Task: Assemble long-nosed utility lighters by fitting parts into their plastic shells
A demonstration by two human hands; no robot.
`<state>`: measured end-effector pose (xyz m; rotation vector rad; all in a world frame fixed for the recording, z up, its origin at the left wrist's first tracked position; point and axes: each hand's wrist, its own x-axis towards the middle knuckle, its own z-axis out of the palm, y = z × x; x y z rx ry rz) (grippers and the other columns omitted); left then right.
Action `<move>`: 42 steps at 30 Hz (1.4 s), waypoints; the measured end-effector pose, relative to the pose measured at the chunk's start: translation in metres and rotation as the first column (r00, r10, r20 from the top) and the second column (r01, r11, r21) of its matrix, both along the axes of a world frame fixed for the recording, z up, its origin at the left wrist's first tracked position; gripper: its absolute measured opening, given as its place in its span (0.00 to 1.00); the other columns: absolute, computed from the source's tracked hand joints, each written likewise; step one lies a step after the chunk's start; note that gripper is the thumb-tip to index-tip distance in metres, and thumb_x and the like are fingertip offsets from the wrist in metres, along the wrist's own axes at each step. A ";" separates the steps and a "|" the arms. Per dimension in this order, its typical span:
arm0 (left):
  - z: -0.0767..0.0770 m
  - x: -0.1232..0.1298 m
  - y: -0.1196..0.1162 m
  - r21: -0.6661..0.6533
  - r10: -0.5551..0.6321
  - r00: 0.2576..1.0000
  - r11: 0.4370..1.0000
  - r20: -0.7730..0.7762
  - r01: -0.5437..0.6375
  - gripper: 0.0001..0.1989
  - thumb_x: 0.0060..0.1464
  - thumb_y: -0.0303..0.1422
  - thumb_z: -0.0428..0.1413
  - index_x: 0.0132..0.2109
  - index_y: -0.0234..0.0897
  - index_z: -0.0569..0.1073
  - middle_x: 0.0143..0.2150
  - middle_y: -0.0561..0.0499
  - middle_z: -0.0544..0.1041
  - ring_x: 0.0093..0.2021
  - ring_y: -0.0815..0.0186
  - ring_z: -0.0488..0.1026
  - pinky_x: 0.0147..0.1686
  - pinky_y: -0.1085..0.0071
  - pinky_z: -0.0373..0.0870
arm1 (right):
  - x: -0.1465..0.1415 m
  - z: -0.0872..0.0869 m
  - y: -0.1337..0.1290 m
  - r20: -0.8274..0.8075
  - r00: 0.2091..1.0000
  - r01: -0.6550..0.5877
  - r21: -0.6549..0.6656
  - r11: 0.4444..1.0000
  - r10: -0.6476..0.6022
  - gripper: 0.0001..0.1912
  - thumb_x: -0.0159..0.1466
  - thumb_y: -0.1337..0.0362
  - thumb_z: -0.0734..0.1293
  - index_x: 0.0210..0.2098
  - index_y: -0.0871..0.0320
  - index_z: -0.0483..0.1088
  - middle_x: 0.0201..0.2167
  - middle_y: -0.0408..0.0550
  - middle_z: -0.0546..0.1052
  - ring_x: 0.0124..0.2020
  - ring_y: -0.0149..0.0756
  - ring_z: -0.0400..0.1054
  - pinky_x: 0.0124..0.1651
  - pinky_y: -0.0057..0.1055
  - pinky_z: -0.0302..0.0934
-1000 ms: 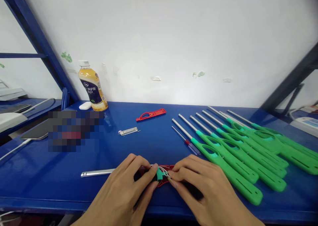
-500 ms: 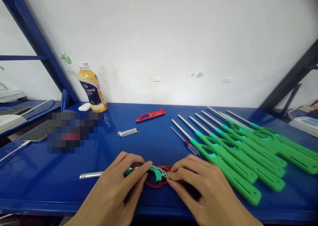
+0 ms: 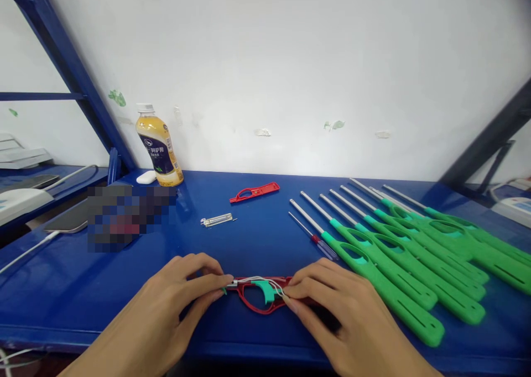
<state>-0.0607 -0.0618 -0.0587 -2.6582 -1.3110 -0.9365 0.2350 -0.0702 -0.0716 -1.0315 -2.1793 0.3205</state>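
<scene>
In front of me lies an open red half-shell of a long-nosed gas lighter [image 3: 263,310], with a green trigger [image 3: 267,292] set in its loop. Two thin white wires [image 3: 269,280] run over the top of the trigger. My left hand [image 3: 188,288] pinches the shell's front end, where a bit of silver metal tube [image 3: 234,283] and a speck of green show at the fingertips; the rest of the tube is hidden. Behind the trigger, the thumb and fingers of my right hand [image 3: 332,299] close on the wires and cover the shell's rear part.
Further back lie another red shell half [image 3: 265,189] and a small clear part [image 3: 218,220]. A screwdriver [image 3: 321,244] and several green lighters [image 3: 385,283] lie to the right. At the left stand a drink bottle [image 3: 160,153] and a white case [image 3: 146,177], beside a phone [image 3: 68,219].
My left hand has slid left along the lighter, uncovering the trigger loop's front and a bit of metal. The tube's tip no longer shows. My right hand stays at the wires.
</scene>
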 end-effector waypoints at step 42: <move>0.017 -0.031 0.101 -0.038 0.199 0.929 0.974 -0.313 -0.222 0.19 0.70 0.41 0.54 0.51 0.34 0.85 0.51 0.37 0.81 0.50 0.45 0.77 0.51 0.49 0.76 | 0.016 -0.007 0.006 -0.132 0.990 0.091 0.334 0.938 -0.049 0.23 0.74 0.80 0.61 0.56 0.50 0.78 0.63 0.46 0.81 0.59 0.31 0.81 0.63 0.23 0.72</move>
